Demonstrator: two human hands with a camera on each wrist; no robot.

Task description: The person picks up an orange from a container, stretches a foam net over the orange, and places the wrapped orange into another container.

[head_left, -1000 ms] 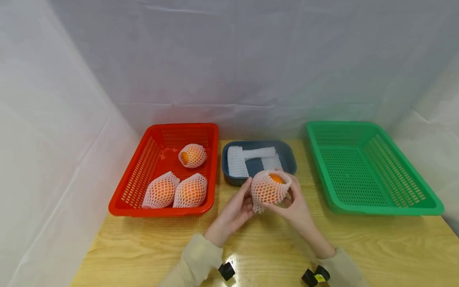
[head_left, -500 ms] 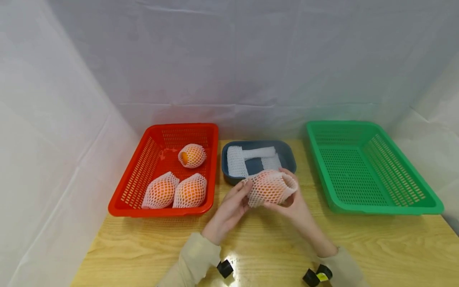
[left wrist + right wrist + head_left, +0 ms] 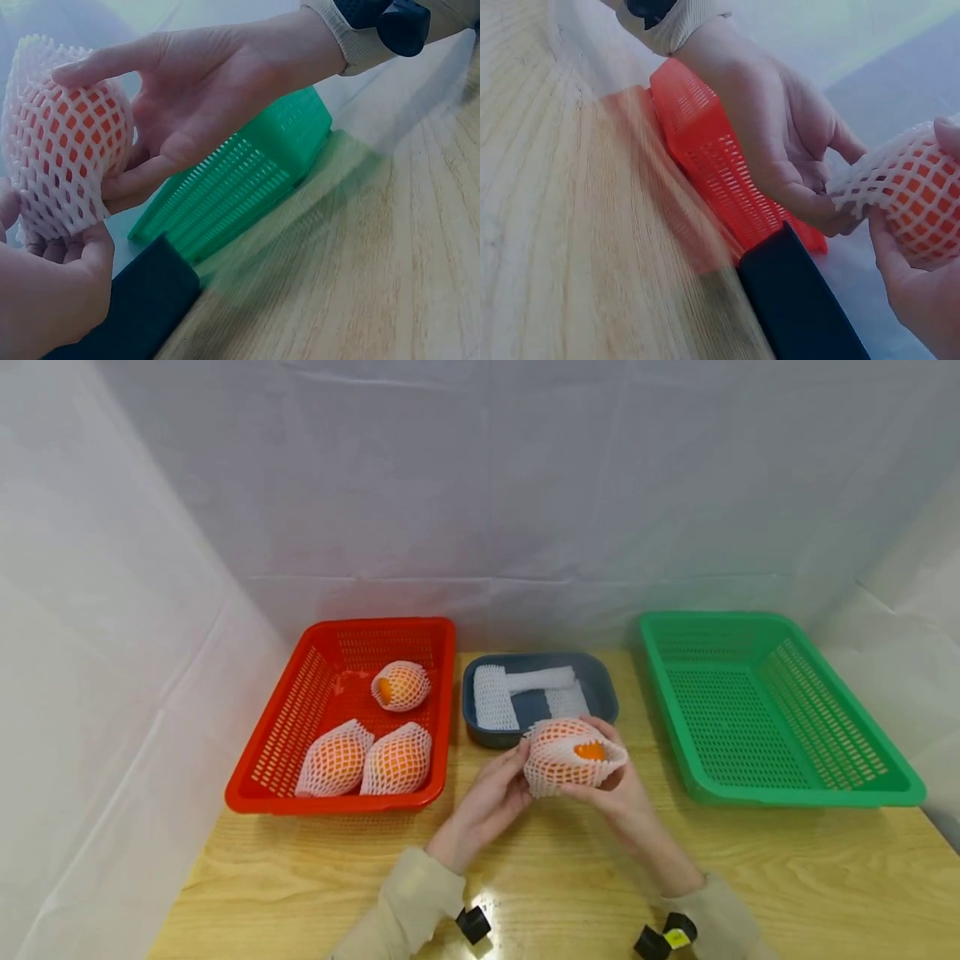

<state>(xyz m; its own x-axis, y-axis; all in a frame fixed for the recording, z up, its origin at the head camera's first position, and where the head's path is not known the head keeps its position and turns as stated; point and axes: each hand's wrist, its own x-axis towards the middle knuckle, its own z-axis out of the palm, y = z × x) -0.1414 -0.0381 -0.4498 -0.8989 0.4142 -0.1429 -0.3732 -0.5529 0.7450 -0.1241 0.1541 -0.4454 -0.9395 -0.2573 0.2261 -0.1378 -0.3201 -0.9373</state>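
Both hands hold an orange (image 3: 590, 751) in a white foam net sleeve (image 3: 553, 762) above the table, just in front of the blue tray. The left hand (image 3: 491, 797) pinches the sleeve's left end between thumb and fingers. Around the right side curls the right hand (image 3: 626, 797), its thumb in front and fingers behind. Bare orange peel shows through the sleeve's open right end. In the left wrist view the right hand (image 3: 202, 105) spans the netted fruit. The right wrist view has the left hand (image 3: 780, 142) gripping the net's gathered edge.
A red basket (image 3: 337, 804) on the left holds 3 netted oranges (image 3: 402, 685). Folded foam nets (image 3: 495, 697) lie in the blue tray (image 3: 540, 657) at the back middle. On the right stands a green basket (image 3: 810, 799). White sheeting (image 3: 480, 485) rises behind and to the sides.
The sleeve's open end has turned from facing up to facing right, and more peel shows than half a second ago. Both hands keep their hold, with small finger shifts.
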